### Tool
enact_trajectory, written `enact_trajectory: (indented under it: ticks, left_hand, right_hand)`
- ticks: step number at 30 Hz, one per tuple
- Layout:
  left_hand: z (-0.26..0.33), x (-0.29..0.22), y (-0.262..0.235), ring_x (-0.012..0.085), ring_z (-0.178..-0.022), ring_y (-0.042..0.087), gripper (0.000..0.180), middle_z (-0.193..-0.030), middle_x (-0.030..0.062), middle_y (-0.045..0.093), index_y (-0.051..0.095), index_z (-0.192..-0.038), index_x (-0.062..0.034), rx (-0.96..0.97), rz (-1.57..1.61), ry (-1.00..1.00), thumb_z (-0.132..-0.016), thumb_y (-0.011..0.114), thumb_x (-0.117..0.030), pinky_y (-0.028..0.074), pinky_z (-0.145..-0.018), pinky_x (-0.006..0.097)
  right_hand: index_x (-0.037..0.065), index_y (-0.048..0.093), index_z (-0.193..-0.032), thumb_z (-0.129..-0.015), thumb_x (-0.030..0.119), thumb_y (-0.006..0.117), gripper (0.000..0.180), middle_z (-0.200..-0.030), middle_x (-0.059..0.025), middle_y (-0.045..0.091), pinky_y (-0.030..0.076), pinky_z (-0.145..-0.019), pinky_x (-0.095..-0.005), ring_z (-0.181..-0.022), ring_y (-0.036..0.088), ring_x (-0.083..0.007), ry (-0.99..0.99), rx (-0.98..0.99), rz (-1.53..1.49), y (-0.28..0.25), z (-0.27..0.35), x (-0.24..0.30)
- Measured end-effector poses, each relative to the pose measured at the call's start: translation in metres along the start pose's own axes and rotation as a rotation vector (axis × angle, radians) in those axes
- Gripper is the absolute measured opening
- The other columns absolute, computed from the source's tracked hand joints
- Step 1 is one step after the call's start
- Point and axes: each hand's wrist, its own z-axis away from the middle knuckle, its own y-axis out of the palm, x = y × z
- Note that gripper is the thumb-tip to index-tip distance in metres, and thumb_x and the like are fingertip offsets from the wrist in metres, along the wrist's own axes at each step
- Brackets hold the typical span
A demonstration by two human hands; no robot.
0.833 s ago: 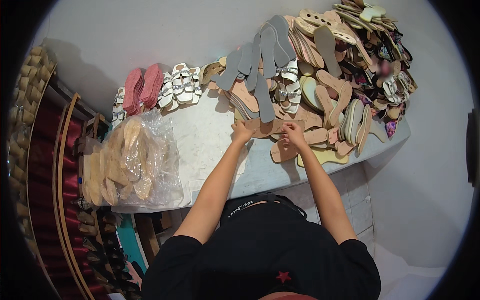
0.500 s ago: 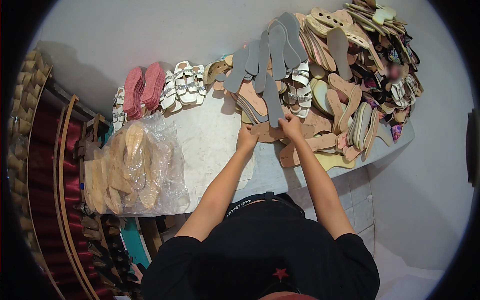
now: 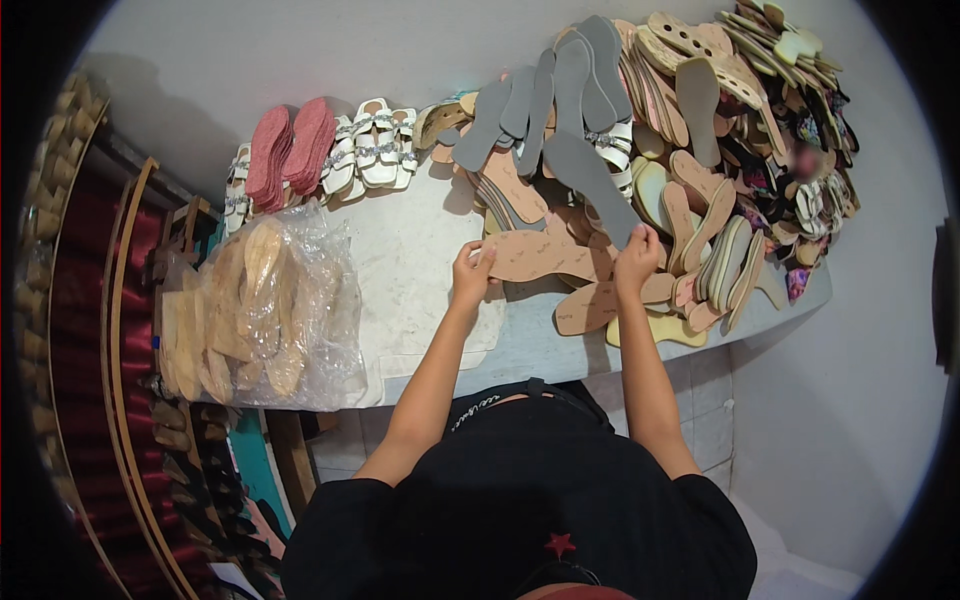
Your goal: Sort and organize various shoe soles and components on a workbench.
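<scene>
My left hand [image 3: 470, 275] is closed on the left end of a tan insole [image 3: 535, 257], thumb on top. The insole lies roughly level, its right part over other tan pieces. Farther right, my right hand [image 3: 636, 262] pinches the near end of a grey insole [image 3: 590, 180]. That insole slants away to the upper left, and its far end lies against a heap of similar grey insoles [image 3: 572, 85]. Just below my right hand, another tan insole [image 3: 585, 308] lies near the table's front edge, partly over a yellow piece [image 3: 660, 329].
White strapped sandals [image 3: 382, 150] and pink sole stacks [image 3: 308, 145] line the wall side. A clear plastic bag of tan soles [image 3: 265, 310] sits at the left of the table [image 3: 420, 240]. Mixed soles and patterned straps [image 3: 800, 200] pile up at right. A shelf of footwear [image 3: 185, 440] stands lower left.
My right hand has moved right, swinging the grey insole's near end with it. My left hand has shifted left with the tan insole, and more of its surface shows.
</scene>
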Motion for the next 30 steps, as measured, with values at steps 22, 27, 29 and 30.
enact_trajectory:
  ticks: [22,27,29,30]
  left_hand:
    - [0.026,0.034,0.031,0.0244,-0.106,0.047,0.033,-0.114,0.0115,0.048,0.041,-0.114,-0.0022,-0.367,0.854,0.088,-0.087,0.051,-0.018,0.041,-0.091,0.037]
    - [0.048,0.01,0.046,0.0261,-0.106,0.047,0.035,-0.116,0.0143,0.046,0.035,-0.119,-0.0036,-0.383,0.911,0.145,-0.089,0.046,-0.017,0.042,-0.09,0.04]
    - [0.048,0.015,0.039,0.0274,-0.106,0.048,0.035,-0.116,0.0143,0.047,0.032,-0.121,-0.0044,-0.319,0.85,0.108,-0.09,0.043,-0.016,0.043,-0.088,0.042]
    - [0.048,0.019,0.033,0.0274,-0.106,0.048,0.035,-0.116,0.0143,0.047,0.032,-0.121,-0.0044,-0.332,0.854,0.113,-0.09,0.043,-0.016,0.043,-0.088,0.042]
  right_hand:
    - [0.0,0.043,-0.086,-0.085,0.016,0.053,0.019,-0.066,-0.0065,0.053,0.045,-0.041,-0.0207,-0.045,0.055,-0.0131,0.337,0.383,-0.358,-0.085,0.013,-0.03]
    - [0.001,0.042,-0.087,-0.089,0.021,0.045,0.02,-0.072,-0.0097,0.055,0.046,-0.04,-0.0222,-0.048,0.057,-0.0154,0.495,0.563,-0.356,-0.096,0.009,-0.045]
    - [0.0,0.043,-0.098,-0.088,0.016,0.048,0.019,-0.08,-0.0088,0.057,0.047,-0.044,-0.0221,-0.058,0.059,-0.0139,0.682,0.619,-0.477,-0.098,0.012,-0.041]
    - [0.0,0.043,-0.098,-0.088,0.016,0.048,0.019,-0.08,-0.0088,0.057,0.047,-0.044,-0.0221,-0.058,0.059,-0.0139,0.684,0.632,-0.474,-0.097,0.015,-0.037]
